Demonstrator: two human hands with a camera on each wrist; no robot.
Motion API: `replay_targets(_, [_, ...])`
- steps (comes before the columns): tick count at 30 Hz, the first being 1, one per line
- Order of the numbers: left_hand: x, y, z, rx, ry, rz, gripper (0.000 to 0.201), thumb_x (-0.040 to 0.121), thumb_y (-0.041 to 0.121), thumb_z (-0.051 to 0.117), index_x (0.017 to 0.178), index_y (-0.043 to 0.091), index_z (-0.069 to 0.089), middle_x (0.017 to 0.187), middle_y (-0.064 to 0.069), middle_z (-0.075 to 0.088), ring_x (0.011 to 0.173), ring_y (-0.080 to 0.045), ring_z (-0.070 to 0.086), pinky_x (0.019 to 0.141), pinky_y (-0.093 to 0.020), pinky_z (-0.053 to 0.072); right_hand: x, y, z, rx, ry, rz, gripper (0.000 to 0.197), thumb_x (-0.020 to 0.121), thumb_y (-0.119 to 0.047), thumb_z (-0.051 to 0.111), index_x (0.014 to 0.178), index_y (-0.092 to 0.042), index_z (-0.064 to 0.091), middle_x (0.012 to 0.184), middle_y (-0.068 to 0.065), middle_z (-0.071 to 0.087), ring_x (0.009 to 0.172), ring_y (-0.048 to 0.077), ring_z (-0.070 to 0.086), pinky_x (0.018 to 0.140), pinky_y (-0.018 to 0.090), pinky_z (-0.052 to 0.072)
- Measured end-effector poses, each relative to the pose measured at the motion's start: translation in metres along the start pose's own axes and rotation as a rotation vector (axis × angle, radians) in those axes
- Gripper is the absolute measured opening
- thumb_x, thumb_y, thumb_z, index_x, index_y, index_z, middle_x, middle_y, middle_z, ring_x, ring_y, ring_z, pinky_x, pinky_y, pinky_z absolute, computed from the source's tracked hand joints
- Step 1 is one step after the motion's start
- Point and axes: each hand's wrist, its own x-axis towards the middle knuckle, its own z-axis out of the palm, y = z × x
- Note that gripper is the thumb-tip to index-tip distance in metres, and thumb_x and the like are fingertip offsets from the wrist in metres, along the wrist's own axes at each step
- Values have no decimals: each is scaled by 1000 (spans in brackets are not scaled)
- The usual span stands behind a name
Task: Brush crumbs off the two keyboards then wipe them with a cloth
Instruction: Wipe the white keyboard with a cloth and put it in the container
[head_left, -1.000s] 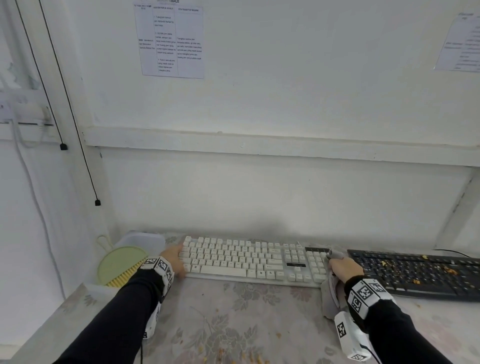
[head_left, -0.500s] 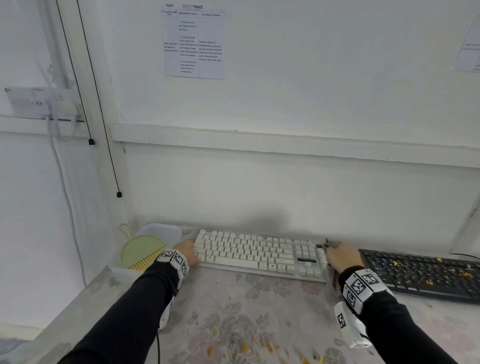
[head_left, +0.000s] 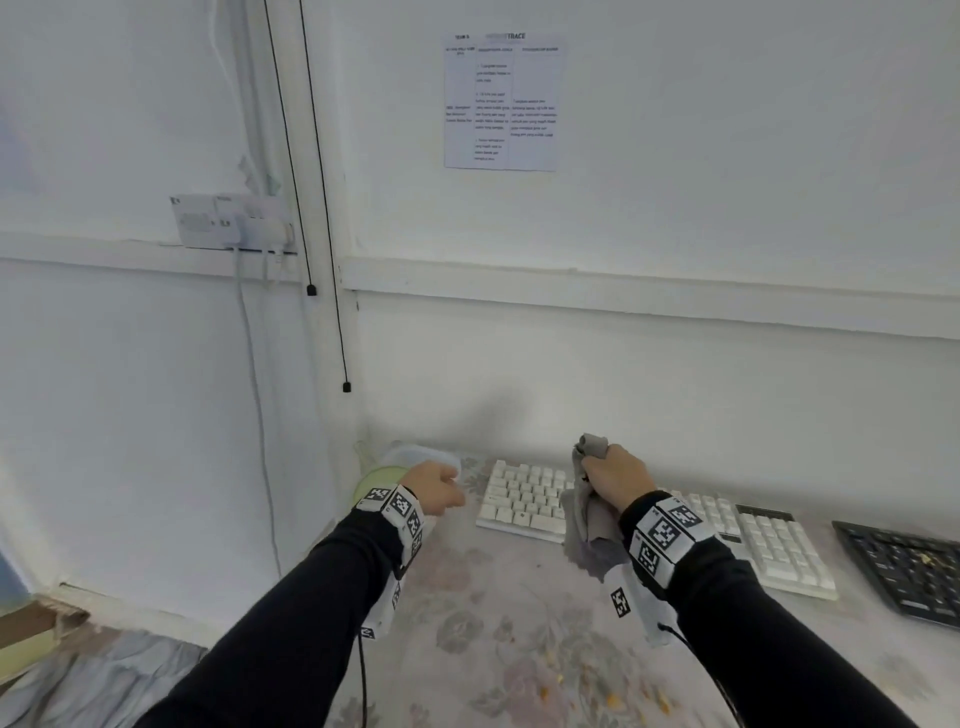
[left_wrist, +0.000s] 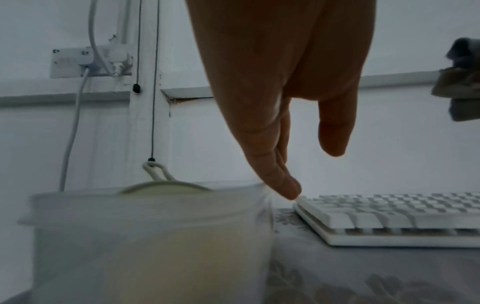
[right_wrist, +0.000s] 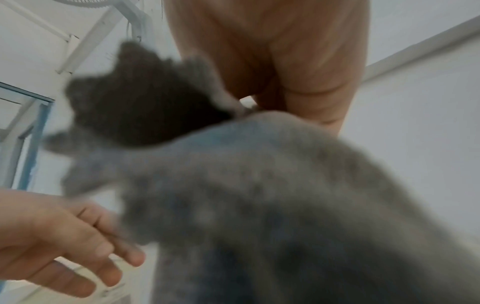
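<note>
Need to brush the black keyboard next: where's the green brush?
Head view, far left: the green brush sits against the wall by the clear container, behind the left hand.

Grey cloth (head_left: 589, 525), white keyboard (head_left: 524, 499), black keyboard (head_left: 904, 566), seemingly floral tablecloth (head_left: 493, 623).

Your right hand (head_left: 615, 478) and the grey cloth (head_left: 587, 525) hid the white keyboard's (head_left: 524, 499) middle; the black keyboard (head_left: 904, 566) ran off frame; the wall sheet's (head_left: 501, 101) print was unreadable.
</note>
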Motion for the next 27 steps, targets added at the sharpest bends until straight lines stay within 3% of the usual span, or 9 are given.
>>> replay_targets(2, [-2, -5, -11, -114, 47, 20, 44, 82, -3, 57, 125, -10, 49, 103, -26, 61, 69, -14, 52, 66, -25, 49, 1, -20, 18, 15, -26, -19, 17, 94, -20, 43, 95, -5, 52, 96, 12, 55, 88, 24, 50, 76, 30, 41])
replay_targets(4, [-6, -8, -22, -209, 137, 34, 46, 82, -6, 53, 128, -7, 50, 84, -14, 63, 66, -18, 56, 61, -24, 48, -2, -40, 33, 31, -52, -40, 25, 94, -20, 42, 106, -2, 54, 102, 14, 56, 89, 24, 49, 75, 28, 38])
replay_targets(6, [-7, -13, -34, -131, 314, 36, 37, 83, -2, 53, 119, -1, 59, 97, -14, 66, 86, -27, 64, 76, -30, 52, -5, -58, 48, 49, -66, -63, 33, 95, -22, 41, 117, 1, 51, 114, 17, 58, 95, 27, 52, 75, 25, 36])
replay_targets(9, [-10, -24, -55, 96, 441, -49, 33, 86, 6, 54, 119, 6, 60, 121, -11, 60, 115, -25, 55, 96, -25, 40, -9, -79, 68, 84, -76, -80, 39, 96, -25, 42, 125, 1, 44, 125, 18, 53, 114, 30, 52, 78, 24, 36])
replay_targets(12, [-14, -34, -68, 319, 418, -214, 34, 91, 13, 47, 124, 10, 52, 129, -10, 54, 121, -26, 48, 100, -28, 37, -8, -97, 85, 100, -80, -104, 38, 95, -24, 45, 124, 1, 46, 125, 18, 54, 114, 31, 52, 79, 25, 38])
replay_targets(15, [-15, -43, -72, 372, 329, -314, 32, 94, 13, 45, 123, 2, 52, 129, -13, 54, 120, -27, 52, 95, -28, 41, -4, -108, 102, 140, -55, -114, 39, 94, -26, 49, 120, 2, 47, 122, 19, 56, 111, 32, 54, 76, 27, 40])
replay_targets(19, [-17, -44, -73, 385, 270, -346, 19, 95, 12, 44, 100, 0, 58, 126, -14, 58, 117, -25, 55, 91, -24, 44, 2, -112, 123, 212, -11, -87, 40, 93, -26, 51, 122, 0, 40, 120, 18, 56, 107, 33, 56, 80, 33, 44])
replay_targets(23, [-16, -42, -70, 378, 256, -330, 15, 95, 13, 44, 94, 6, 57, 128, -14, 57, 118, -26, 54, 91, -25, 44, 8, -110, 139, 339, 41, -90, 28, 93, -19, 52, 102, -9, 27, 106, 17, 54, 84, 26, 51, 72, 32, 41])
replay_targets(27, [-13, -41, -70, 333, 257, -337, 19, 95, 15, 43, 85, 4, 55, 129, -14, 56, 118, -25, 54, 92, -25, 43, 12, -103, 152, 330, 22, -97, 33, 92, -18, 54, 98, -9, 23, 97, 8, 46, 83, 21, 48, 68, 29, 39])
